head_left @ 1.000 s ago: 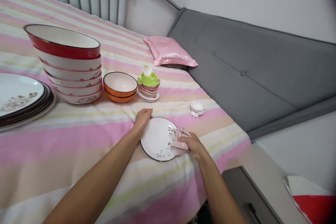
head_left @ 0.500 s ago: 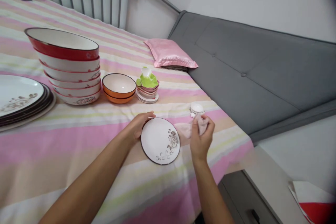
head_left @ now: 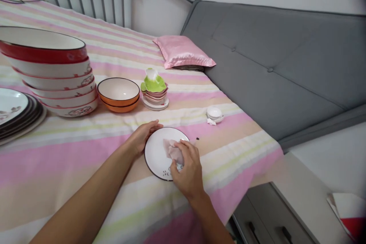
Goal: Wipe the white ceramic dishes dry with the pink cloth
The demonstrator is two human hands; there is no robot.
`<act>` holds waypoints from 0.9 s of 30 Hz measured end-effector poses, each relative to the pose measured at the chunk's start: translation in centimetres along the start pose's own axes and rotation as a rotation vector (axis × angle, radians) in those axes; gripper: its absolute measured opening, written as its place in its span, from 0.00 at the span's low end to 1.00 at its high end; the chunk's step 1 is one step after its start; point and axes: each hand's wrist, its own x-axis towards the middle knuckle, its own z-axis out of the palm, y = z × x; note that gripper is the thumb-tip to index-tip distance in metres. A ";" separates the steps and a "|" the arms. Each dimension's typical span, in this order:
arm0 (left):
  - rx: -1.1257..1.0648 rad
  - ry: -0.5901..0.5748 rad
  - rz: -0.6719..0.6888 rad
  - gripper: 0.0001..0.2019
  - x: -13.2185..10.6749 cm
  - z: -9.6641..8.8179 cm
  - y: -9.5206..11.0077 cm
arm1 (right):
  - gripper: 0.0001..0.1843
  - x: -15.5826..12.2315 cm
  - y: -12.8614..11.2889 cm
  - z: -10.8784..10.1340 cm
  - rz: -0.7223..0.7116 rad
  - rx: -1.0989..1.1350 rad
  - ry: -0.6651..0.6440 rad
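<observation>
Head view. The left hand [head_left: 143, 137] lay against the far-left rim of a small white plate [head_left: 156, 154] on the striped bed [head_left: 71, 148]. The right hand [head_left: 187, 169] pressed a bunched pink cloth [head_left: 172, 151] onto the plate's face. Behind stood stacked red-rimmed bowls [head_left: 48, 72], orange bowls [head_left: 118, 93], a green leaf-shaped dish [head_left: 153, 83] on small saucers, small white dishes [head_left: 214, 113] and a pink pillow [head_left: 183, 51].

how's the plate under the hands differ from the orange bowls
The small white plate is flat and single; the orange bowls are deep, stacked two high. The plate has the left hand on its rim and the right hand pressing a pink cloth on it; the bowls are untouched. Both show white insides, dark rims.
</observation>
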 end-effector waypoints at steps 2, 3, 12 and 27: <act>0.001 0.012 0.003 0.17 -0.1 0.2 0.0 | 0.27 -0.1 0.5 -0.2 0.026 -0.016 -0.050; -0.001 0.016 0.001 0.17 -0.2 0.3 0.1 | 0.28 -0.1 0.8 -0.3 0.030 -0.011 -0.071; -0.001 0.045 0.006 0.14 -0.6 1.0 0.2 | 0.21 1.0 2.5 -2.5 0.403 0.354 0.165; -0.074 0.008 -0.025 0.15 -0.4 0.8 0.1 | 0.08 2.5 1.9 -0.4 0.109 0.291 0.240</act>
